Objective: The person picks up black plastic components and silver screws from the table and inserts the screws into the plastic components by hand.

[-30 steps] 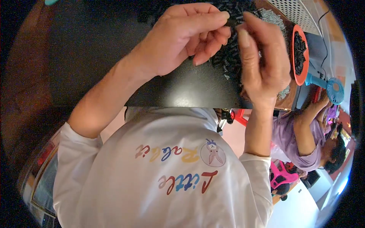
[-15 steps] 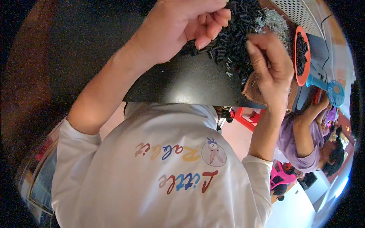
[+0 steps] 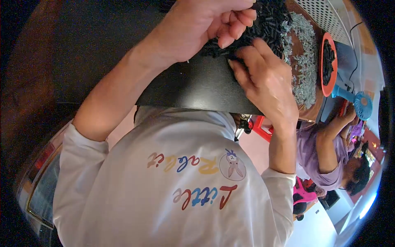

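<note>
A heap of small black tube-like pieces lies on the dark table, with a spread of small silvery metal springs to its right. Over the heap's left side is my left hand, its fingers curled in; thumb and index tip meet at the top edge of the picture, and what they hold is hidden. My right hand reaches over the near edge of the heap, fingers bent down and thumb drawn close to the index finger. I cannot make out anything between them.
An orange-red dish of black pieces stands right of the springs, beside a blue handheld fan. Behind it is a white perforated panel. Another person in a purple shirt sits at the right. A red stool shows below the table edge.
My right hand has moved left, from the brown surface beside the heap to the black pieces near my left hand. More of the springs now show. My left hand has shifted slightly up and right.
</note>
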Available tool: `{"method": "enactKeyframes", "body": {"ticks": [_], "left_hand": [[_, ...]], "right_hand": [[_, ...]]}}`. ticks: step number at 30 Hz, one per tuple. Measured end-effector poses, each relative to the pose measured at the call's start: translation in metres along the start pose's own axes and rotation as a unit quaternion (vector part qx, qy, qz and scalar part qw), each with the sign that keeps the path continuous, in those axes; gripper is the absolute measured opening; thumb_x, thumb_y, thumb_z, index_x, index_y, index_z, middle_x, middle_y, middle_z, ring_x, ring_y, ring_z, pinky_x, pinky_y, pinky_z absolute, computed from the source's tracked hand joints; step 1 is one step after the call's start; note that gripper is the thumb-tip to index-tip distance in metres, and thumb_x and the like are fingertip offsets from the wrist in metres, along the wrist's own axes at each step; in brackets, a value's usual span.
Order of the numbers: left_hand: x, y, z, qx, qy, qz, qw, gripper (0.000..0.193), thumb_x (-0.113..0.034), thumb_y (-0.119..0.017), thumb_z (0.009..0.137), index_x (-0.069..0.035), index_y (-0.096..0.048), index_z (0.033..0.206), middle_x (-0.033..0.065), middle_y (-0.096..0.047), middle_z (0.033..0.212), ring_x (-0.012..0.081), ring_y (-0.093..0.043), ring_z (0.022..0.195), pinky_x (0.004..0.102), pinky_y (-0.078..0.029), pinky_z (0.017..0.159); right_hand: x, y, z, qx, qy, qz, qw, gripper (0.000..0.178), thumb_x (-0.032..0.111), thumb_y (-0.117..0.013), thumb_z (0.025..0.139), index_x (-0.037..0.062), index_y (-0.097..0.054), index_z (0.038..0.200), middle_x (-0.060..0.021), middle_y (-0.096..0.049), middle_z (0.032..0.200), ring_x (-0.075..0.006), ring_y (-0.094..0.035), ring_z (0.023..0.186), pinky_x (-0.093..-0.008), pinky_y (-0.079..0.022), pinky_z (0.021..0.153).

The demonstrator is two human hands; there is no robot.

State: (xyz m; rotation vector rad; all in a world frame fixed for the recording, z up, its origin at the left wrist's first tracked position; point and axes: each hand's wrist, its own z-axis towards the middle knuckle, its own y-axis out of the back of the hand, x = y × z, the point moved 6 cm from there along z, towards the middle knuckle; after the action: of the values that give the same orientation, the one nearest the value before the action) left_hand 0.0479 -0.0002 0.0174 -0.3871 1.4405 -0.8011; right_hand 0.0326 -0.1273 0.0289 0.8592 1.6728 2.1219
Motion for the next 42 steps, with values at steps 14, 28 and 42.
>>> {"method": "enactKeyframes", "body": {"ticks": [14, 28, 42], "left_hand": [[0.028, 0.019, 0.002, -0.069, 0.155, -0.079, 0.982, 0.020, -0.016, -0.049, 0.095, 0.001, -0.056, 0.088, 0.0059, -0.055, 0.071, 0.0110, -0.052, 0.056, 0.0220, -0.041, 0.045], [0.022, 0.007, -0.002, -0.007, 0.095, 0.098, 0.991, 0.022, -0.024, -0.051, 0.093, -0.003, -0.058, 0.092, 0.0043, -0.059, 0.073, 0.0084, -0.051, 0.050, 0.0211, -0.038, 0.040], [0.024, 0.000, -0.006, 0.037, 0.117, 0.151, 0.981, 0.020, -0.024, -0.051, 0.094, -0.005, -0.056, 0.095, 0.0027, -0.058, 0.072, 0.0072, -0.052, 0.052, 0.0202, -0.038, 0.039]], "right_hand": [[-0.014, 0.021, 0.005, -0.054, -0.029, 0.165, 0.984, 0.016, -0.002, -0.063, 0.072, 0.0026, -0.054, 0.083, -0.0103, -0.052, 0.072, -0.0260, -0.054, 0.059, -0.0350, -0.044, 0.052], [-0.032, 0.031, -0.010, -0.118, -0.189, 0.500, 0.837, 0.018, 0.004, -0.062, 0.088, -0.0034, -0.061, 0.104, -0.0081, -0.068, 0.088, -0.0077, -0.061, 0.062, -0.0169, -0.042, 0.050], [-0.020, 0.040, -0.013, -0.243, -0.078, 0.409, 0.876, 0.012, -0.004, -0.067, 0.081, -0.0070, -0.062, 0.093, -0.0117, -0.064, 0.079, -0.0121, -0.060, 0.058, -0.0208, -0.047, 0.051]]}}
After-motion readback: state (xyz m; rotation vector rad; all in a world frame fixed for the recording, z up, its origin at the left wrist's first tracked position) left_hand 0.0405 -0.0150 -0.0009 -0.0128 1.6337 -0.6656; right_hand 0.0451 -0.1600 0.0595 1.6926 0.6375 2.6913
